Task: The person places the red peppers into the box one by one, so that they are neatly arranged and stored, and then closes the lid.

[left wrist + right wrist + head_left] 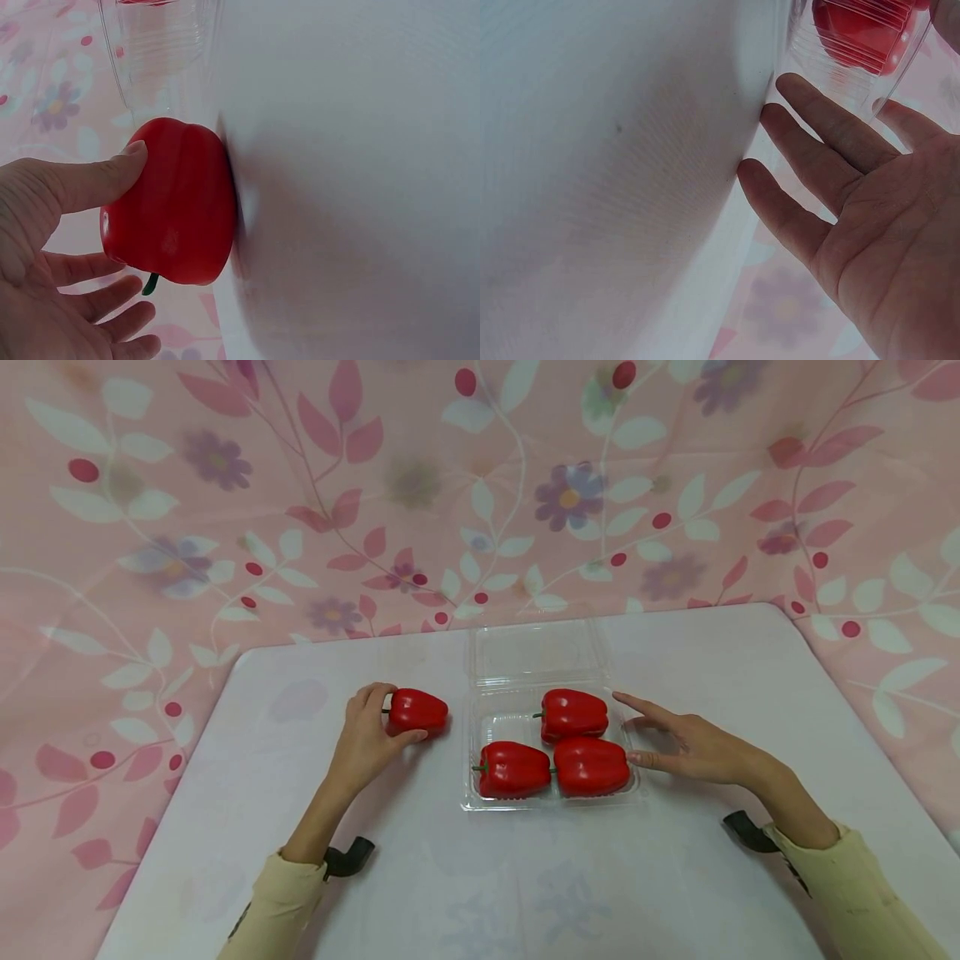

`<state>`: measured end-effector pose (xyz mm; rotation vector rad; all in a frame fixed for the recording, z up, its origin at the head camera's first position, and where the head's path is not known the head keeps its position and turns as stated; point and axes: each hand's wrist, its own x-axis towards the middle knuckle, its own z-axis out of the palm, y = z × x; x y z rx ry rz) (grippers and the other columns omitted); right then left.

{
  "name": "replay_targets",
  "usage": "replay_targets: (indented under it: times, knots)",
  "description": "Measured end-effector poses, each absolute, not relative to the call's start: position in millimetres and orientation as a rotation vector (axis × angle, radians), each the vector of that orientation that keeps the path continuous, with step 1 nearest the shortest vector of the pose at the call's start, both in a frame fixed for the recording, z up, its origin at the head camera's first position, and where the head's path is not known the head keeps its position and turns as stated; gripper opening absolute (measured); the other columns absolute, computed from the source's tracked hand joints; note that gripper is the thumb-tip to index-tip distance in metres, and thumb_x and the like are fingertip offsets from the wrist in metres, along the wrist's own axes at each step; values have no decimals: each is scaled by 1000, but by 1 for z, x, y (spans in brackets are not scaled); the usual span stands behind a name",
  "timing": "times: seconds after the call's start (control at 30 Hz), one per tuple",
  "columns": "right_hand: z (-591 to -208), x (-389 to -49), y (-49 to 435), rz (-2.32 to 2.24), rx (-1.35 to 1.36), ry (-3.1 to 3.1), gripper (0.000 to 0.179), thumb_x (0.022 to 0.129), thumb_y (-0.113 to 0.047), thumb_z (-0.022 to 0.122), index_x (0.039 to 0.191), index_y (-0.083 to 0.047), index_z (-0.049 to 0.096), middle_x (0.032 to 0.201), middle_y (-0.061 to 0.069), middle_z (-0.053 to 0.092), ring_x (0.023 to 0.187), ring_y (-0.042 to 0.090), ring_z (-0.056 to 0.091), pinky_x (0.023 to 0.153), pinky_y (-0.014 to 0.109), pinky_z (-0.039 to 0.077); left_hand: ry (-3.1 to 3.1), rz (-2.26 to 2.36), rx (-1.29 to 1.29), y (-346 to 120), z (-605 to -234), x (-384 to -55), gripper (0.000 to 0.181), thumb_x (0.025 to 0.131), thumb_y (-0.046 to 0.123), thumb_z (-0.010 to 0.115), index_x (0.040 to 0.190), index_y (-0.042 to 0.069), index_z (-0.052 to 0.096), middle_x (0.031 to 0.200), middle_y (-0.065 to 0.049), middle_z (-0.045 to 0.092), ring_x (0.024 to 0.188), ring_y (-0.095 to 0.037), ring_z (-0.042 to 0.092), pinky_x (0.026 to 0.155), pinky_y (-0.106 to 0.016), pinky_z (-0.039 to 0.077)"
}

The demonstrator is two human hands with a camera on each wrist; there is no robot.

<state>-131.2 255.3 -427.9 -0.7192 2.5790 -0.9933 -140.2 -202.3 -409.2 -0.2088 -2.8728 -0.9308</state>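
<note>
My left hand (369, 739) grips a red bell pepper (417, 712) on the table, left of a clear plastic clamshell box (506, 725). In the left wrist view the thumb lies along the side of the pepper (176, 202), and the other fingers are near its green stem end. Three more red peppers sit in the box: one at the back (573, 714), one at front left (514, 770) and one at front right (592, 767). My right hand (693, 745), fingers spread, is at the box's right edge, with nothing in its grasp.
The box's lid (536, 652) is folded back toward the far edge of the white table (480, 877). A pink floral cloth (420, 468) hangs behind the table. Dark curved devices are worn at the left wrist (350, 857) and right wrist (748, 832).
</note>
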Motion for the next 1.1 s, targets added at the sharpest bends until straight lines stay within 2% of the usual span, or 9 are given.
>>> replay_targets:
  times: [0.27, 0.93, 1.1]
  knots:
    - [-429, -131, 256, -987, -713, 2581, 84, 88, -44, 70, 157, -31, 23, 135, 10, 58, 127, 37, 51, 91, 72, 40, -2884, -1046, -197, -204, -412, -142, 73, 77, 22, 86, 133, 1, 45, 127, -17, 55, 116, -35, 52, 90, -52, 51]
    - [-428, -131, 255, -975, -719, 2585, 85, 88, -45, 70, 157, -30, 23, 136, 12, 57, 127, 37, 51, 92, 73, 39, -2796, -1039, -140, -198, -405, -139, 70, 76, 27, 86, 129, 2, 48, 124, -16, 57, 114, -37, 54, 87, -51, 54]
    - [-428, -131, 255, -968, -717, 2587, 84, 89, -45, 69, 157, -29, 23, 136, 12, 57, 127, 37, 51, 92, 73, 39, -2722, -1089, -144, -193, -401, -137, 73, 76, 33, 86, 131, 5, 49, 125, -14, 58, 114, -36, 55, 85, -52, 55]
